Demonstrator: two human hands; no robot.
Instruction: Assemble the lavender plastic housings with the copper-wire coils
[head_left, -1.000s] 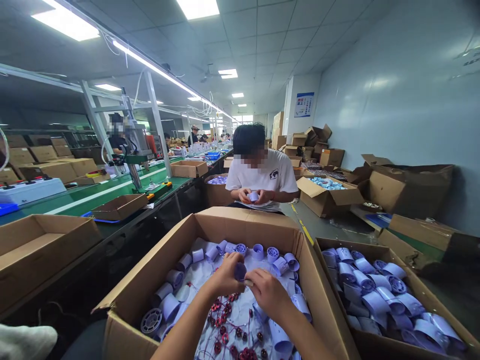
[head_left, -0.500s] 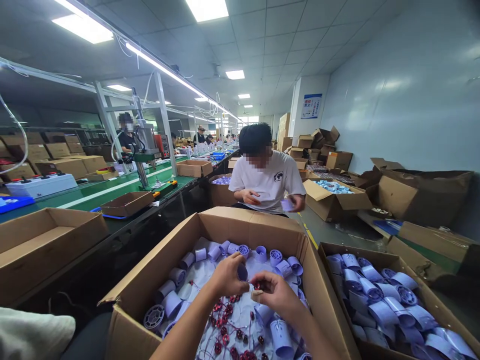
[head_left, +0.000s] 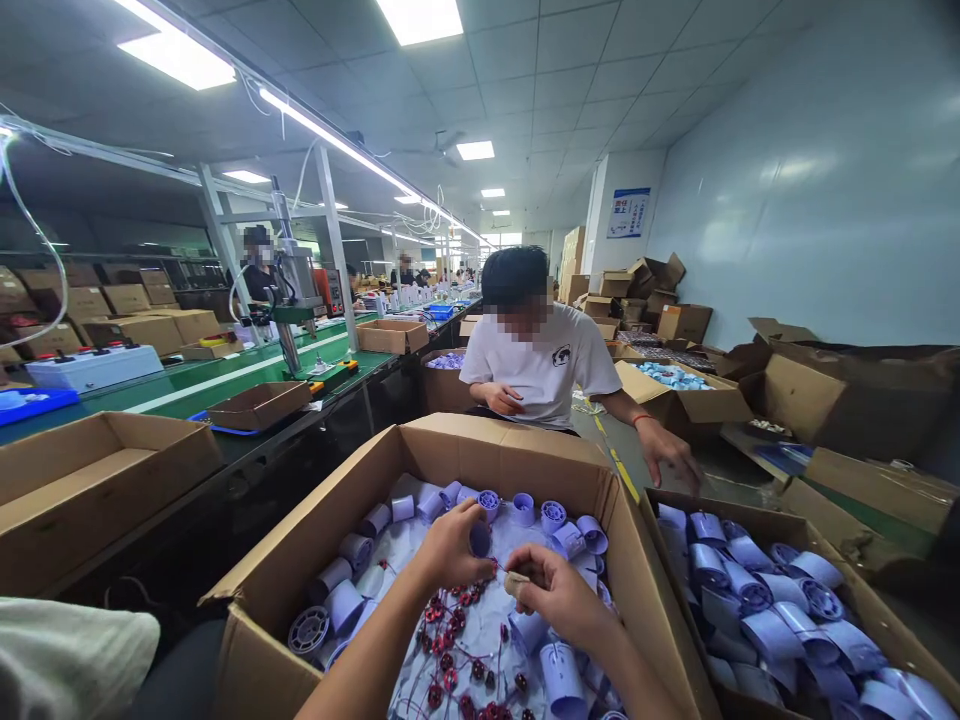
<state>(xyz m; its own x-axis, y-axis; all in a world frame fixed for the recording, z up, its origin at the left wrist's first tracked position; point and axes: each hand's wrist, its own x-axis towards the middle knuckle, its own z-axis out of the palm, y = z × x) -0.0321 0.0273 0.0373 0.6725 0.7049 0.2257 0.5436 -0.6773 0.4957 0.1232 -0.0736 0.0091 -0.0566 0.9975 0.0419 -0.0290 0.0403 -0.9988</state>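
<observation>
My left hand (head_left: 456, 548) is wrapped round a lavender plastic cylinder (head_left: 480, 540), held above the middle of a cardboard box. Just right of it, my right hand (head_left: 551, 590) has its fingers curled together, with a beige cover on one fingertip. Whatever those fingers pinch, if anything, is hidden. A small bit of red shows by my left fingertips. Below both hands, several dark red round parts with thin wires (head_left: 448, 640) lie on a whitish sheet (head_left: 409, 550). More lavender cylinders (head_left: 562, 680) stand and lie along the box's sides.
The cardboard box (head_left: 300, 535) surrounds my work area. On the right, another box (head_left: 675, 600) is full of lavender cylinders. A co-worker (head_left: 536, 365) sits opposite, one hand over that right box. A green conveyor line (head_left: 187, 385) with a press runs along the left.
The red part seen at my right fingers no longer shows there; a bit of red is by my left fingertips. The co-worker's arm has reached out to the right box, its lavender cylinder gone from hand.
</observation>
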